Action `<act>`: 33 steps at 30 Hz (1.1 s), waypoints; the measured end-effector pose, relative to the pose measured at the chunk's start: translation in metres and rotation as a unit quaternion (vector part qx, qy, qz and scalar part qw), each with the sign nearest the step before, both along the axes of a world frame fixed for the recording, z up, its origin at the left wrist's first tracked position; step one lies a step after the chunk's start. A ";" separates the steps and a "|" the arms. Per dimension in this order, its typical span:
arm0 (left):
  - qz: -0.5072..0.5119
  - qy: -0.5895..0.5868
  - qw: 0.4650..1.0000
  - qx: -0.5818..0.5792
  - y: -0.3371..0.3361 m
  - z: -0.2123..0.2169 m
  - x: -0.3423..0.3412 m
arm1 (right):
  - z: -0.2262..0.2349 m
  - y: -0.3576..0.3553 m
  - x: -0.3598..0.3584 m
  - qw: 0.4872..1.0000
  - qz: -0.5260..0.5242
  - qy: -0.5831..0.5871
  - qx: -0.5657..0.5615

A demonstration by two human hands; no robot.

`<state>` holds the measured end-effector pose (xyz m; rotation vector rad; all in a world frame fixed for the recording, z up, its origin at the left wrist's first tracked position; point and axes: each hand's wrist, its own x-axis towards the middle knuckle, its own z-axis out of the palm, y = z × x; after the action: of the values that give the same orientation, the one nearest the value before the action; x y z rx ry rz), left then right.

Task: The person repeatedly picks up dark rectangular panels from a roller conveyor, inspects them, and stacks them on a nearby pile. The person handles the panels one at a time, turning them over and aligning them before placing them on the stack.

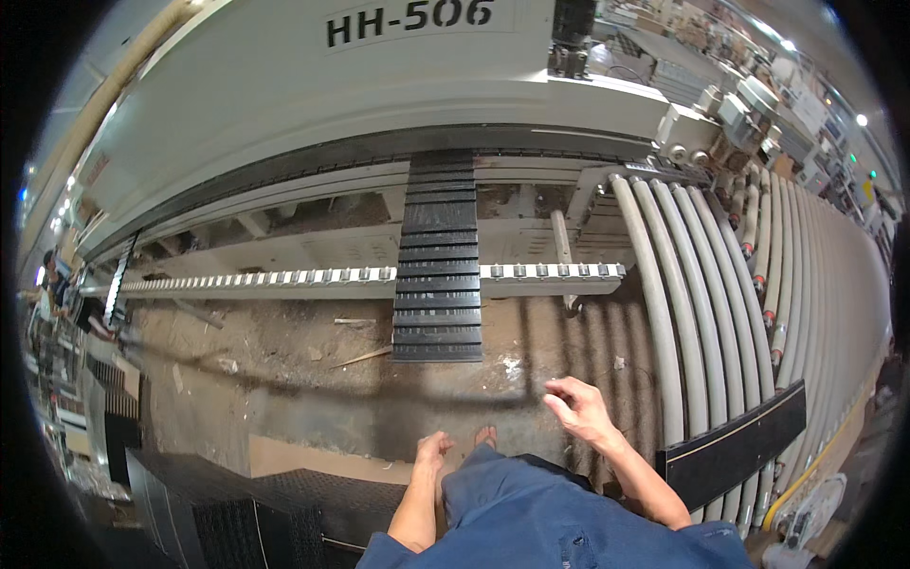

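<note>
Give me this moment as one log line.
left hand: nothing visible in it | right hand: open, empty | black strips: across white rail | black board: resting on grey rollers

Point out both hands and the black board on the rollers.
Left hand (433, 449): head view, its middle.
Right hand (583, 412): head view, its middle.
Black board (733, 447): head view, its dark face.

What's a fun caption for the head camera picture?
Left hand and right hand near black slats across a pale rail.
</note>
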<state>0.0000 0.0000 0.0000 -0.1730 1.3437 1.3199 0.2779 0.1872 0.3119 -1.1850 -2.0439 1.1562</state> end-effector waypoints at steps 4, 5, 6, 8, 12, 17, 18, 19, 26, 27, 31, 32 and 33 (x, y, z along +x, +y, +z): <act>-0.029 0.036 0.999 -0.010 0.009 0.009 -0.050 | -0.002 0.017 -0.065 0.985 0.033 0.011 0.171; -0.042 0.044 0.998 -0.018 0.001 0.010 -0.060 | -0.005 0.017 -0.078 0.979 0.038 -0.010 0.199; -0.062 0.023 0.997 -0.031 0.014 0.003 -0.020 | -0.009 0.029 -0.068 0.970 0.058 -0.049 0.230; -0.105 0.034 0.992 -0.069 0.014 0.007 -0.018 | -0.016 0.035 -0.078 0.960 0.079 -0.077 0.257; -0.183 0.066 0.959 -0.206 0.021 -0.007 -0.017 | -0.029 0.040 -0.076 0.948 0.064 -0.123 0.288; -0.266 0.129 0.920 -0.256 0.042 0.009 -0.025 | -0.030 0.046 -0.055 0.940 0.020 -0.195 0.278; -0.257 0.105 0.930 -0.240 0.046 0.001 -0.027 | -0.033 0.050 -0.046 0.940 0.002 -0.189 0.284; -0.246 0.080 0.940 -0.224 0.052 -0.003 -0.029 | -0.033 0.053 -0.038 0.941 -0.018 -0.184 0.285; -0.287 0.118 0.935 -0.170 0.098 -0.007 -0.035 | -0.048 0.073 0.024 0.932 -0.085 -0.153 0.316; -0.291 0.117 0.933 -0.177 0.102 -0.003 -0.035 | -0.050 0.075 0.032 0.932 -0.091 -0.159 0.314; -0.296 0.087 0.935 -0.174 0.111 0.001 -0.034 | -0.055 0.085 0.067 0.927 -0.104 -0.164 0.322; -0.296 0.070 0.939 -0.163 0.111 -0.001 -0.034 | -0.054 0.089 0.076 0.927 -0.104 -0.163 0.323; -0.298 0.051 0.941 -0.153 0.109 -0.002 -0.033 | -0.055 0.091 0.087 0.927 -0.105 -0.163 0.321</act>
<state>-0.0329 0.1089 -0.0021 0.0924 1.5299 0.6155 0.3648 0.2777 0.2565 -1.2524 -2.2051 0.1461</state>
